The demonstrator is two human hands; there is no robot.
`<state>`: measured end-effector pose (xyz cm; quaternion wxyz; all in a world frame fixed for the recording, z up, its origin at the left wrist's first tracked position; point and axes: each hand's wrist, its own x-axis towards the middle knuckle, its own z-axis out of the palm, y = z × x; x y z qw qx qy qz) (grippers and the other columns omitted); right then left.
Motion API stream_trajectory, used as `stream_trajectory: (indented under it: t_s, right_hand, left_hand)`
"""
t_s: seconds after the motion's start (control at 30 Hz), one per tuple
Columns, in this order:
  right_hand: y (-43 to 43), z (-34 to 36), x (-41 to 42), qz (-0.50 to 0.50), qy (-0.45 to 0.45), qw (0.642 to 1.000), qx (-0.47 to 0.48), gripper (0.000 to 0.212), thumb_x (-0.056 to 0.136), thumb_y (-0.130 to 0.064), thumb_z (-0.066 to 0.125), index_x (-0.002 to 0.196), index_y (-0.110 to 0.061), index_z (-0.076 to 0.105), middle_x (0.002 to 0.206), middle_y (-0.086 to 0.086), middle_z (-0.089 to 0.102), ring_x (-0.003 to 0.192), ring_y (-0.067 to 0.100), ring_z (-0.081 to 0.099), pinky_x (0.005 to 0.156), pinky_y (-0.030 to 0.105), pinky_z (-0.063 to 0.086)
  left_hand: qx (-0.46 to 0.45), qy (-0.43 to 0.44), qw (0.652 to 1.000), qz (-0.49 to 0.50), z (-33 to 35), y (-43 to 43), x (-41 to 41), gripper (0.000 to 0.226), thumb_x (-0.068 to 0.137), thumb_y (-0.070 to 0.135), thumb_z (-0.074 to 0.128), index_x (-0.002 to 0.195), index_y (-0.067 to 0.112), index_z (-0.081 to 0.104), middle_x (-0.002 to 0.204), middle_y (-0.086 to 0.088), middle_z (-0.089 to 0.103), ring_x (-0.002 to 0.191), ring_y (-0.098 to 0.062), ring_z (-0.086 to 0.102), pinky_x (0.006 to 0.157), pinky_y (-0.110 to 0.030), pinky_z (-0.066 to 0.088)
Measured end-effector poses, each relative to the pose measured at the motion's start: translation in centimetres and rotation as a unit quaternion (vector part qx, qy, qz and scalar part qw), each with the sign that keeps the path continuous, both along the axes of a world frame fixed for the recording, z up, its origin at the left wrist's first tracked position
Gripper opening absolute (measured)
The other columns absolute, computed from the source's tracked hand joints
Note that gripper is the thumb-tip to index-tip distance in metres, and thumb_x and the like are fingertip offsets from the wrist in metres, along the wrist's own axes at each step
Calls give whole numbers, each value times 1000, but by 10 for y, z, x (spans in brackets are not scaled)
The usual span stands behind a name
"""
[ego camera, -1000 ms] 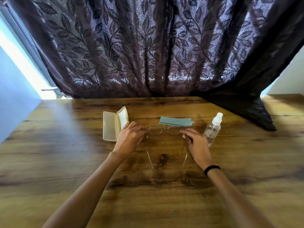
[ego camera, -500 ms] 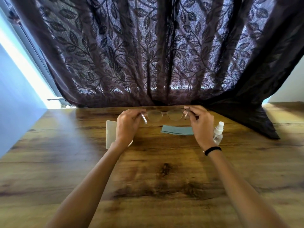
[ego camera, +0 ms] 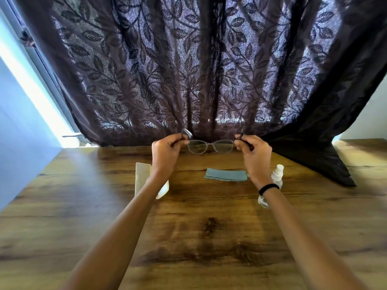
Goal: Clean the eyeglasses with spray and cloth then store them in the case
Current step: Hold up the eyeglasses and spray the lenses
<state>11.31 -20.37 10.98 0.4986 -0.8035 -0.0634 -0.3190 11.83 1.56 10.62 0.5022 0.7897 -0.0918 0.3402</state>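
Observation:
Thin-framed eyeglasses [ego camera: 210, 146] are held up in the air above the far part of the wooden table [ego camera: 209, 227], lenses facing me. My left hand [ego camera: 165, 153] grips the left temple, and my right hand [ego camera: 254, 152] grips the right temple. A folded grey-blue cloth [ego camera: 226, 174] lies on the table below the glasses. The open cream case [ego camera: 142, 176] lies to the left, partly hidden by my left forearm. A clear spray bottle [ego camera: 276, 176] with a white top lies on the right, partly hidden behind my right wrist.
A dark leaf-patterned curtain [ego camera: 199, 70] hangs behind the table, and its right end drapes onto the tabletop [ego camera: 326, 164]. A pale wall and bright window strip [ego camera: 31, 91] stand at the left.
Both hands lifted the eyeglasses off the table, up and away from me, to the level of the curtain's hem. The cloth, case and bottle stayed in place.

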Motion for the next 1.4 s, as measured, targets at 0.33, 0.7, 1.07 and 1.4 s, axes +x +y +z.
stream_trajectory:
  t_s: [0.33,0.7,1.07,1.4]
  right_hand:
    - [6,15,-4,0,38,999,-14,35,81,-12,67,114,-3,61,104,8,69,88,8,64,88,33,53]
    - [-37,22,-57,-71,-149,985,41,29,90,-21,56,110,-1,63,104,4,65,92,1,63,82,13,50]
    - [-56,-64,-85,-77,-13,994,-72,82,79,-29,65,144,-29,15,142,-6,33,124,10,42,96,30,41]
    - [-45,-63,-70,-16,-11,994,-108,76,84,-21,59,143,-36,13,119,-2,49,94,12,54,78,38,54]
  left_hand:
    - [-23,-23,999,14,5,1,6,13,77,-4,68,86,4,73,76,14,67,70,11,63,69,-6,48]
    - [-46,7,999,18,-3,2,12,18,79,-2,67,90,11,73,75,19,67,70,7,65,67,-8,50]
    - [-32,33,999,16,-7,-14,15,12,79,1,69,90,5,73,80,2,71,73,-7,68,71,-22,55]
    - [-21,30,999,19,-7,-16,18,12,79,2,69,90,5,73,82,2,72,72,-1,66,70,-16,53]
